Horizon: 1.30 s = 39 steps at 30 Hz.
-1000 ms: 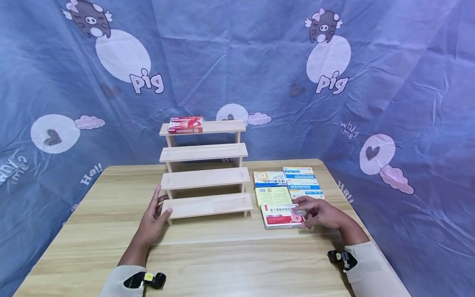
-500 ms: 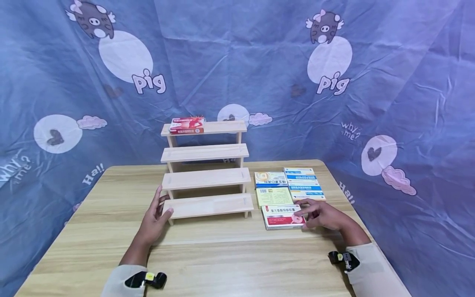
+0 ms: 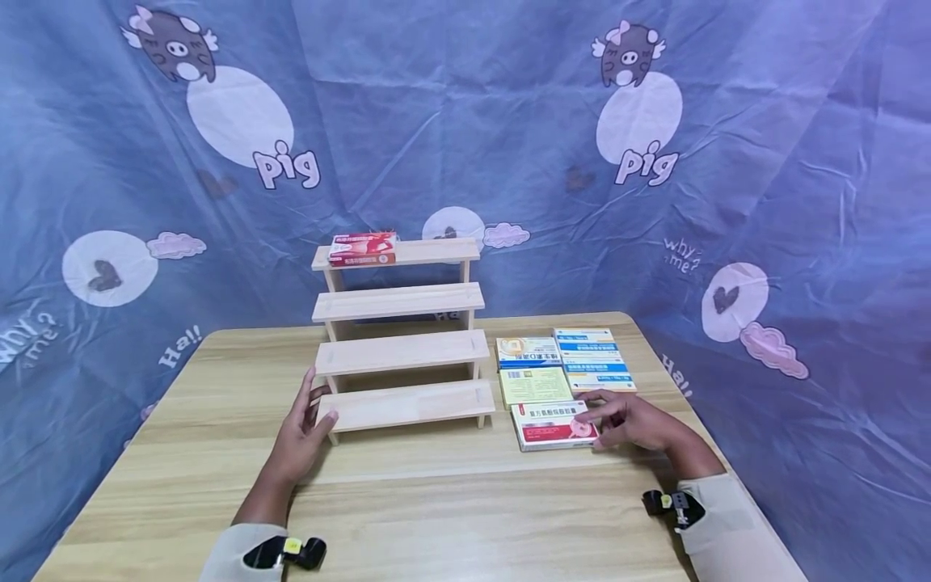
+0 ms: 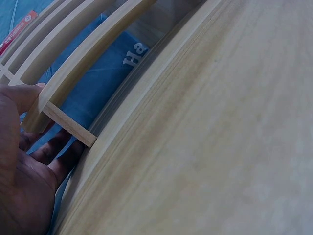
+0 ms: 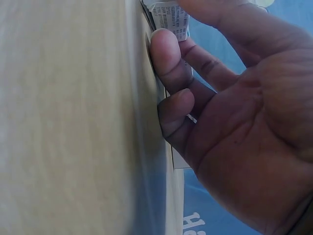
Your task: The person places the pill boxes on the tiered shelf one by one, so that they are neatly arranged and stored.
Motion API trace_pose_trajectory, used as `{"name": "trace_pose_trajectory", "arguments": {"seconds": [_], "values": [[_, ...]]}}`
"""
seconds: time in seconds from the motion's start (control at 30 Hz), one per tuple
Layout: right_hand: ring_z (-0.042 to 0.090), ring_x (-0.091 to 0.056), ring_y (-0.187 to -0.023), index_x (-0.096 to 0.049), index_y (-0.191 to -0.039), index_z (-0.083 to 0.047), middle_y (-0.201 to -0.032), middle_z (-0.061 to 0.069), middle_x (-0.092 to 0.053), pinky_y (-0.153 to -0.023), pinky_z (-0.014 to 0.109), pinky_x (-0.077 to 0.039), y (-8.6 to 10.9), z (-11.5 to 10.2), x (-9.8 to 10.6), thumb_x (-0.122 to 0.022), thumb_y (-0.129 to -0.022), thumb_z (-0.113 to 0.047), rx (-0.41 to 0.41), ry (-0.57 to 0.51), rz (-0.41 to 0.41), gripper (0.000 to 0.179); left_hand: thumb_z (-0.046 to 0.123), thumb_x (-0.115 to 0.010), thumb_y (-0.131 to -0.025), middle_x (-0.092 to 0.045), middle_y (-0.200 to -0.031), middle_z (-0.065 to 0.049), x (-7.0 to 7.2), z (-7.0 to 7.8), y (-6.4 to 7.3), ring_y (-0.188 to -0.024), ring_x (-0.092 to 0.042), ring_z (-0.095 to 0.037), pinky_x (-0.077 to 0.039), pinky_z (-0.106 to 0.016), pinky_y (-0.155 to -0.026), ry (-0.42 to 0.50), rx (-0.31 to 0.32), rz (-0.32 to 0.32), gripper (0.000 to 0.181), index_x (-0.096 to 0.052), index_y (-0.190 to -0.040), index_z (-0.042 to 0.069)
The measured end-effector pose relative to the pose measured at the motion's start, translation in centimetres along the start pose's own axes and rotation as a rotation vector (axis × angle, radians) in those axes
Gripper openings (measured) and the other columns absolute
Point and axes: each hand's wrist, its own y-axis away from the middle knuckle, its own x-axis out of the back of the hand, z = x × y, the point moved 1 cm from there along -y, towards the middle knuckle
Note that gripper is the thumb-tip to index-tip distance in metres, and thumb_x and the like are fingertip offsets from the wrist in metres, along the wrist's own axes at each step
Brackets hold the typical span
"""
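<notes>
A pale wooden step rack (image 3: 407,406) with several shelves stands on the table. My left hand (image 3: 292,444) grips the left end of its lowest shelf, thumb on top; in the left wrist view the fingers (image 4: 56,149) reach behind the short leg. On the right, my right hand (image 3: 634,422) pinches the right end of a white and red medicine box (image 3: 545,434) lying flat on the table. In the right wrist view the box's printed end (image 5: 170,20) shows at the fingertips, other fingers curled. A red medicine box (image 3: 362,250) lies on the top shelf's left end.
Behind the pinched box lie a yellow box (image 3: 534,385), a vitamin D box (image 3: 525,353) and blue-and-white boxes (image 3: 595,360). The wooden table (image 3: 436,517) ends at a blue printed cloth (image 3: 465,121) behind and at both sides.
The front of the white and red box shows slightly more clearly as the right fingers have shifted a little on it. The left hand stays on the rack.
</notes>
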Motion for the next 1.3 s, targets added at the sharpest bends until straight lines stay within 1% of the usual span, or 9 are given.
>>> {"name": "trace_pose_trajectory", "arguments": {"seconds": [0.07, 0.23, 0.5, 0.6, 0.77, 0.97, 1.2, 1.27, 1.3], "values": [[0.011, -0.062, -0.093, -0.08, -0.13, -0.003, -0.163, 0.038, -0.043, -0.079, 0.021, -0.051, 0.0, 0.0, 0.0, -0.091, -0.084, -0.008, -0.016, 0.007, 0.003, 0.048, 0.018, -0.06, -0.114, -0.042, -0.166, -0.026, 0.0, 0.0, 0.1, -0.164, -0.026, -0.052, -0.023, 0.006, -0.111, 0.003, 0.0, 0.0, 0.089, 0.001, -0.178, 0.03], [0.008, -0.062, -0.095, -0.079, -0.13, -0.002, -0.163, 0.039, -0.043, -0.079, 0.021, -0.051, 0.1, -0.1, 0.1, -0.09, -0.085, -0.008, -0.009, 0.02, 0.007, 0.047, 0.017, -0.06, -0.114, -0.042, -0.166, -0.027, 0.0, 0.0, 0.0, -0.164, -0.026, -0.051, -0.023, 0.006, -0.112, 0.01, -0.003, -0.001, 0.09, 0.001, -0.178, 0.031], [0.008, -0.061, -0.084, -0.079, -0.131, -0.001, -0.161, 0.041, -0.045, -0.074, 0.021, -0.052, 0.3, 0.5, 0.3, -0.09, -0.087, -0.009, 0.036, 0.011, 0.017, 0.046, 0.017, -0.06, -0.114, -0.042, -0.166, -0.027, 0.1, 0.1, 0.1, -0.164, -0.026, -0.051, -0.022, 0.006, -0.112, 0.01, 0.003, 0.003, 0.09, 0.0, -0.178, 0.032], [-0.003, -0.064, -0.098, -0.08, -0.129, -0.004, -0.16, 0.037, -0.049, -0.076, 0.021, -0.054, 0.4, 0.6, 0.3, -0.091, -0.086, -0.01, 0.045, 0.017, 0.039, 0.045, 0.017, -0.06, -0.114, -0.043, -0.165, -0.027, 0.1, 0.1, 0.1, -0.164, -0.025, -0.051, -0.023, 0.004, -0.115, 0.011, 0.004, 0.004, 0.09, 0.001, -0.178, 0.03], [-0.017, -0.054, -0.131, -0.082, -0.128, -0.008, -0.16, 0.031, -0.053, -0.084, 0.022, -0.057, 0.7, 0.8, 0.5, -0.092, -0.085, -0.013, 0.033, 0.029, 0.08, 0.044, 0.017, -0.061, -0.113, -0.043, -0.166, -0.025, 0.0, 0.1, 0.1, -0.164, -0.027, -0.048, -0.022, -0.01, -0.129, 0.006, 0.018, 0.007, 0.09, 0.0, -0.178, 0.032], [-0.016, -0.054, -0.136, -0.081, -0.129, -0.006, -0.158, 0.029, -0.056, -0.093, 0.016, -0.055, 0.9, 0.9, 0.6, -0.093, -0.085, -0.012, 0.047, -0.002, 0.099, 0.045, 0.018, -0.061, -0.113, -0.042, -0.166, -0.026, 0.0, 0.0, 0.0, -0.165, -0.025, -0.049, -0.02, -0.01, -0.129, 0.01, 0.012, 0.003, 0.09, 0.0, -0.178, 0.031], [-0.022, -0.047, -0.136, -0.083, -0.125, -0.005, -0.154, 0.03, -0.059, -0.107, 0.004, -0.037, 1.1, 0.7, 0.7, -0.092, -0.085, -0.008, 0.064, -0.01, 0.166, 0.041, 0.018, -0.061, -0.114, -0.042, -0.166, -0.026, 0.0, 0.0, 0.1, -0.165, -0.024, -0.052, -0.019, -0.041, -0.137, -0.011, 0.019, 0.002, 0.09, 0.001, -0.178, 0.029], [-0.022, -0.047, -0.135, -0.083, -0.123, -0.004, -0.153, 0.032, -0.059, -0.108, 0.004, -0.035, 1.0, 0.7, 0.7, -0.091, -0.085, -0.007, 0.066, -0.012, 0.187, 0.039, 0.018, -0.061, -0.114, -0.042, -0.166, -0.026, 0.0, 0.0, 0.1, -0.165, -0.024, -0.052, -0.02, -0.043, -0.137, -0.012, 0.023, 0.002, 0.09, 0.001, -0.178, 0.031], [-0.022, -0.046, -0.135, -0.083, -0.123, -0.004, -0.153, 0.033, -0.059, -0.108, 0.004, -0.036, 1.0, 0.6, 0.7, -0.091, -0.085, -0.007, 0.065, -0.01, 0.194, 0.039, 0.019, -0.06, -0.114, -0.042, -0.166, -0.026, 0.0, 0.0, 0.0, -0.165, -0.024, -0.052, -0.021, -0.039, -0.137, -0.012, 0.024, 0.001, 0.09, 0.002, -0.178, 0.03]]}}
